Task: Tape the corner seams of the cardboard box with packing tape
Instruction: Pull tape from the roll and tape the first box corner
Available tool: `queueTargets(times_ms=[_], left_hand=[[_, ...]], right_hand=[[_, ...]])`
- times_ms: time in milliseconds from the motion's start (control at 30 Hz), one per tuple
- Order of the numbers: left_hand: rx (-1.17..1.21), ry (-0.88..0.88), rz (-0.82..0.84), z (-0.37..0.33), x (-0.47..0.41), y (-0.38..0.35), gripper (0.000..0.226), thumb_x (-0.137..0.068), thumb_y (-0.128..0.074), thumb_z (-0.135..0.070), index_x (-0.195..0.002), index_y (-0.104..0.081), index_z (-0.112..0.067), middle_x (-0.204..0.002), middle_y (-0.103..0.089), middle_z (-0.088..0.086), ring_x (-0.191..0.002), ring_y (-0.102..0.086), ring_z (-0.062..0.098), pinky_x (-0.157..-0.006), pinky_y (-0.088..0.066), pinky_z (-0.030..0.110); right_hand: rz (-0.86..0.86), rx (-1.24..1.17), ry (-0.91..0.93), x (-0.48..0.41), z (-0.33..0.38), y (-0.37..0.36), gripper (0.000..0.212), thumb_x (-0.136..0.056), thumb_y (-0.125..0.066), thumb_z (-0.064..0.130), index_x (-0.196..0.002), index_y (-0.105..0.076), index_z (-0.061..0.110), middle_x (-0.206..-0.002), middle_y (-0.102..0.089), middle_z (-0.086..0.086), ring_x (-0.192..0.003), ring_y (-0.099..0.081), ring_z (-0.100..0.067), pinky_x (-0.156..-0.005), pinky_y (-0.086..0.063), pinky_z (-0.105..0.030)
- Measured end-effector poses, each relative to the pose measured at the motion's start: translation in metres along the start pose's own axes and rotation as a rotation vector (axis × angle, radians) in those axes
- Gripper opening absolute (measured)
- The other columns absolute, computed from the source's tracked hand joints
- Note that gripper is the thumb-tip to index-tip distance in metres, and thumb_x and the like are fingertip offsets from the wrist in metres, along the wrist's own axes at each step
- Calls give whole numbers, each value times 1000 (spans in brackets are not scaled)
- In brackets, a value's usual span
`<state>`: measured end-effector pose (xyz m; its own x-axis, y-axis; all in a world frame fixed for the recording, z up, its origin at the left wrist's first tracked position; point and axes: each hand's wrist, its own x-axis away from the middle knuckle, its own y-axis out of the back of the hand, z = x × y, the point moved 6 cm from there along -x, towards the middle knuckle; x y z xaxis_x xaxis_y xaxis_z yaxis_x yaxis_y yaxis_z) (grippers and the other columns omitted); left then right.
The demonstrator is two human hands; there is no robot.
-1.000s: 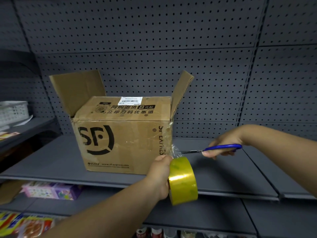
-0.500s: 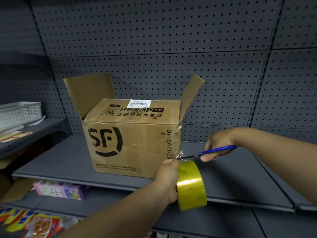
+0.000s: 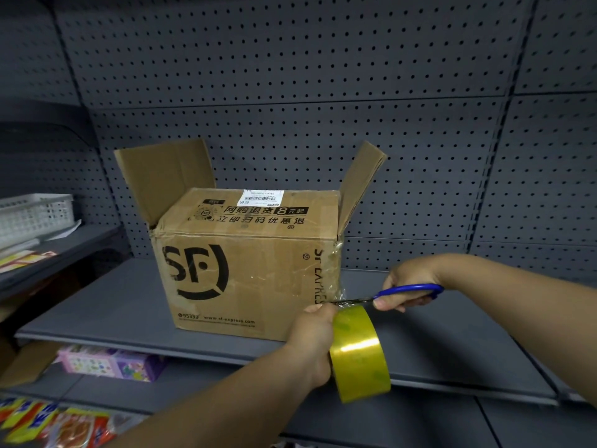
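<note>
Head view: brown corrugated cardboard box (image 3: 245, 270) sits on a grey metal shelf (image 3: 97, 315), long axis running left to right, front face toward the camera. Two side flaps stand upright; the front flap is folded down. Black print reads "SF", "SF EXPRESS" vertically by the right corner, "95338" and "www.sf-express.com" low down. A white barcode label (image 3: 263, 198) is stuck to the top flap. Glossy, wrinkled clear tape covers the front right corner seam. Left hand (image 3: 315, 337) is closed around a yellowish roll of packing tape (image 3: 358, 352), held edge-on just beside that corner. Right hand (image 3: 408, 286) grips blue-handled scissors (image 3: 392, 294), blades pointing left at the tape strip between roll and box. Grey perforated pegboard (image 3: 290, 76) backs the shelf.
</note>
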<state>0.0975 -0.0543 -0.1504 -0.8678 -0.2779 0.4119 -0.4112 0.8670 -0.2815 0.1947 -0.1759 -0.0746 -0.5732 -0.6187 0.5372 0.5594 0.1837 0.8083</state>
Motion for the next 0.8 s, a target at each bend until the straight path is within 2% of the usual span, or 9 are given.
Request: queueTargets(times_ms=[133, 267, 333, 400, 467, 567, 633, 800], left_hand=[[-11, 1, 8, -1, -3, 1, 9, -90, -55, -19, -95, -57, -12, -74, -60, 10, -63, -60, 25, -70, -54, 41], [-46, 49, 119, 7, 3, -12, 10, -88, -58, -14, -97, -58, -10, -73, -60, 10, -62, -60, 24, -66, -53, 37], [-65, 93, 170, 18, 9, -23, 9, -88, -58, -14, -96, -57, -10, -72, -60, 10, -65, -61, 24, -68, -53, 38], [-92, 108, 177, 28, 12, -28, 5, -89, -57, -17, -90, -58, -12, -75, -60, 10, -74, -61, 26, -79, -52, 42], [-86, 85, 179, 29, 12, -29, 6, -90, -56, -18, -87, -58, -13, -73, -60, 10, -71, -61, 25, -77, -52, 40], [-143, -8, 168, 21, 7, -24, 14, -89, -56, -21, -97, -59, -9, -86, -61, 15, -84, -61, 29, -82, -50, 42], [-173, -50, 152, 15, 6, -20, 17, -90, -55, -21, -100, -59, -8, -87, -61, 14, -81, -61, 28, -76, -51, 38], [-185, -73, 157, 10, 8, -18, 4, -89, -58, -19, -88, -61, -15, -76, -60, 8, -65, -57, 21, -61, -48, 27]], right_hand=[[29, 14, -12, 1, 1, -1, 47, -83, -42, 62, -67, -53, 20, -53, -44, 2, -45, -38, -11, -51, -36, -21], [120, -146, 1, -4, 17, -9, 52, -85, -31, 63, -73, -50, 16, -53, -40, 3, -47, -35, -13, -55, -33, -25], [132, -105, 4, -6, 29, -9, 53, -86, -31, 63, -74, -49, 15, -56, -39, 0, -49, -35, -14, -55, -32, -25], [142, -27, -6, -6, 35, -7, 53, -86, -33, 64, -76, -50, 14, -58, -39, -1, -51, -35, -14, -56, -33, -25], [154, 37, -28, -4, 33, -6, 54, -85, -34, 64, -80, -51, 14, -61, -41, 0, -52, -37, -14, -56, -34, -25], [186, 136, -59, 3, 22, -10, 53, -86, -33, 63, -92, -52, 13, -70, -44, -1, -58, -41, -14, -59, -37, -24], [200, 130, -67, 9, 11, -15, 51, -88, -33, 60, -97, -52, 14, -75, -45, -3, -62, -44, -14, -63, -38, -25], [225, 52, -170, 29, -30, -27, 50, -90, -32, 56, -105, -55, 15, -73, -42, -2, -63, -44, -13, -69, -37, -27]])
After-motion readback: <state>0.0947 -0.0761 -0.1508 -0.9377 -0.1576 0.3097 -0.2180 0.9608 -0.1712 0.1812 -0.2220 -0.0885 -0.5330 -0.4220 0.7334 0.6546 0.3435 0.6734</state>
